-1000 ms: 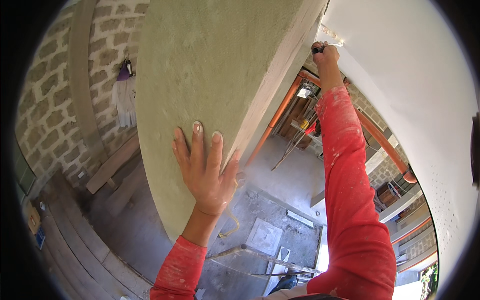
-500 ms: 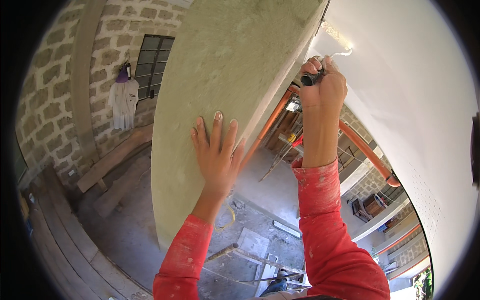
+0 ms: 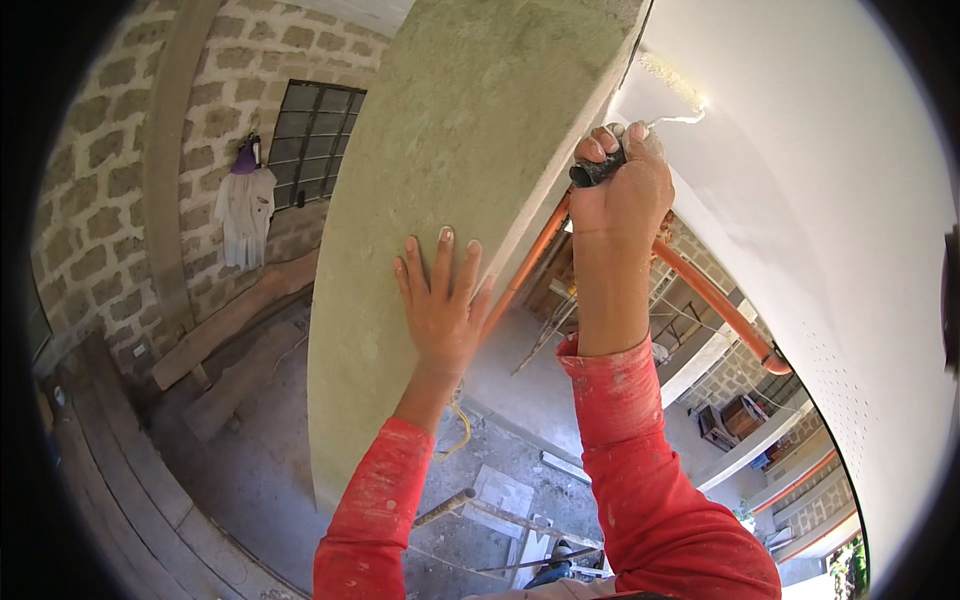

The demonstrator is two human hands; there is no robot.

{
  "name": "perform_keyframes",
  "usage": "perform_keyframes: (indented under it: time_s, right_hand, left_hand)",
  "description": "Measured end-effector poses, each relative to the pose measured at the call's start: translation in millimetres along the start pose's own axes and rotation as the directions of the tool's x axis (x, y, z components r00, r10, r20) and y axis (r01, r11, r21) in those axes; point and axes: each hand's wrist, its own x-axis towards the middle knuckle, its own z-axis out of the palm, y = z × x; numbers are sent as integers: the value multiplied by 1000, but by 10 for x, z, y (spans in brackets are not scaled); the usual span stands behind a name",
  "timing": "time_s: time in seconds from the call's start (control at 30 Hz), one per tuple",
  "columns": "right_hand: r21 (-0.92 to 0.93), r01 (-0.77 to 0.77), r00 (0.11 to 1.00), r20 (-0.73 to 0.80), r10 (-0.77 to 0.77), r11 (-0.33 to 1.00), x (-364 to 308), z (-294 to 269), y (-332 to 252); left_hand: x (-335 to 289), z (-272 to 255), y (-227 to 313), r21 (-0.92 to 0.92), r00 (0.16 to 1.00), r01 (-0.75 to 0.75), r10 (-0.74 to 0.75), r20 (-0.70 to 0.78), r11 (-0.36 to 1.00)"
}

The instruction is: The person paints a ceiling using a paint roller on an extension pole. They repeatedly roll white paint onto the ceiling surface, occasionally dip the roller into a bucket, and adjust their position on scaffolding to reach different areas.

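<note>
My right hand [image 3: 628, 180] is wrapped round the black handle of a paint roller [image 3: 672, 82]. Its thin wire frame bends up to a pale, textured sleeve that lies against the white ceiling [image 3: 800, 150], close to a concrete beam's edge. Lower and to the left, my left hand [image 3: 443, 310] rests with fingers spread on the greenish-grey plastered face of that beam [image 3: 440, 130]. Nothing is in the left hand. Red, paint-spotted sleeves cover both forearms.
An orange pipe [image 3: 715, 300] runs behind my right forearm. Wooden planks [image 3: 120, 480] lie at the lower left. A pale garment [image 3: 245, 215] hangs on the block wall beside a barred window [image 3: 312, 140]. Far below are scaffold tubes [image 3: 445, 507] and a concrete floor [image 3: 250, 480].
My right hand has shifted slightly left and down in the picture, and the roller handle has tilted. My left hand stays flat on the beam. The whole view has moved a little.
</note>
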Motion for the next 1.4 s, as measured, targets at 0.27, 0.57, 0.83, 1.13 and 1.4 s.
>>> perform_keyframes:
  time_s: [0.27, 0.57, 0.83, 1.13, 1.4]
  right_hand:
    - [20, -24, 1000, 5, 24, 1000, 20, 55, 81]
    - [2, -8, 1000, -12, 8, 1000, -5, 1, -13]
    - [17, -10, 999, 50, 9, 1000, -134, 44, -84]
    - [14, -19, 995, -96, 21, 1000, 153, 46, 8]
    - [-86, -29, 994, -104, 20, 996, 237, -135, 43]
  left_hand:
    - [-10, -12, -25, 9, 1000, 6, -6, -1, 1000]
    - [0, 18, 13, -6, 1000, 0, 0, -18, 1000]
    - [5, 25, 4, -2, 1000, -5, 5, -11, 1000]
    - [5, 32, 60, -10, 1000, 3, -4, -4, 1000]
    - [1, 44, 58, -9, 1000, -7, 7, -14, 1000]
